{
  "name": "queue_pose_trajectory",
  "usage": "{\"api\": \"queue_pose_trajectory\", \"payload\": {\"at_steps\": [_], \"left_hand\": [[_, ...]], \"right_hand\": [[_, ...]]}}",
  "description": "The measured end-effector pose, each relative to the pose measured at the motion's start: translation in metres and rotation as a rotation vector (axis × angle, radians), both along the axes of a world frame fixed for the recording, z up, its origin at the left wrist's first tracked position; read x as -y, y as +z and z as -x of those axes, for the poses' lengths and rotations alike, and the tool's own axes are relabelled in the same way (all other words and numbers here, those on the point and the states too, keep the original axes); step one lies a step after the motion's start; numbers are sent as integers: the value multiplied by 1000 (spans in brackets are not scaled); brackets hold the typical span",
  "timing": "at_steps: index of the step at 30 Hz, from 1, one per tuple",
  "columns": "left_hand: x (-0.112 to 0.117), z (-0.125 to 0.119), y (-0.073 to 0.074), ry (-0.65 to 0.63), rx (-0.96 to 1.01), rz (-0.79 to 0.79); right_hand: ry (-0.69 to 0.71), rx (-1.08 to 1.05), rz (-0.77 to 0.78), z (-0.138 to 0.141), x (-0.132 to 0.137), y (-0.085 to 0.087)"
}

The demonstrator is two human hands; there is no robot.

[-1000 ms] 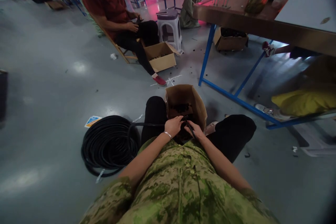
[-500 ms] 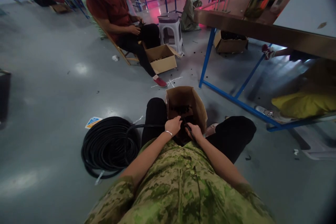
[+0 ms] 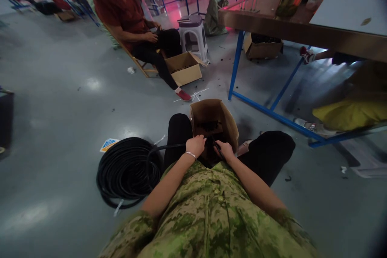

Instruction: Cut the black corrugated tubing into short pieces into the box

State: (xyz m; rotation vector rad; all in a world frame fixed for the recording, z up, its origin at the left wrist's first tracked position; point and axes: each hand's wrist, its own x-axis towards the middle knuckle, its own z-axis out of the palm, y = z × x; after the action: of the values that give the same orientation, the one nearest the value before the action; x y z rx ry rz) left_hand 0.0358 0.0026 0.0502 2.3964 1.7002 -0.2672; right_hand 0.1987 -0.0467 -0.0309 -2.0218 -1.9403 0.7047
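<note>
My left hand [image 3: 196, 145] is closed round the end of a black hose that runs from a large black coil [image 3: 128, 171] on the floor at my left. My right hand [image 3: 224, 150] is closed on a thin dark tool [image 3: 217, 145], held against the hose end. Both hands hover over an open cardboard box [image 3: 227, 119] standing between my knees, with several small black pieces in it. I sit in a camouflage shirt and black trousers.
A person in a red top sits on a chair at the back, working over another cardboard box [image 3: 183, 67]. A grey stool [image 3: 193, 36] stands behind it. A blue-legged table [image 3: 299, 34] spans the right side, with a box [image 3: 261, 46] and a yellow bundle [image 3: 352, 113] under it.
My hands have stayed together over the box with only small shifts. The view has drifted slightly, and the hose bend near my left knee has dropped a little.
</note>
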Motion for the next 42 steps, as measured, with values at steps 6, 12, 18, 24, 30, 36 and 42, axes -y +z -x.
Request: {"api": "queue_pose_trajectory", "payload": {"at_steps": [6, 12, 18, 24, 30, 36, 42], "left_hand": [[-2, 3, -23, -39, 7, -47], [-4, 4, -34, -36, 29, -68], [-4, 6, -37, -35, 34, -88], [-6, 5, -41, -23, -4, -61], [-6, 5, -42, -33, -33, -48], [-6, 5, -38, -43, -20, -62], [-4, 8, -34, -133, 41, -88]], "right_hand": [[-6, 105, 107, 1, -3, 3], [11, 124, 82, 2, -3, 0], [36, 127, 85, 2, -5, -3], [80, 141, 148, 3, -9, -4], [73, 137, 184, 5, -10, -4], [21, -30, 136, -2, -8, -7], [2, -154, 125, -8, -8, -11]]}}
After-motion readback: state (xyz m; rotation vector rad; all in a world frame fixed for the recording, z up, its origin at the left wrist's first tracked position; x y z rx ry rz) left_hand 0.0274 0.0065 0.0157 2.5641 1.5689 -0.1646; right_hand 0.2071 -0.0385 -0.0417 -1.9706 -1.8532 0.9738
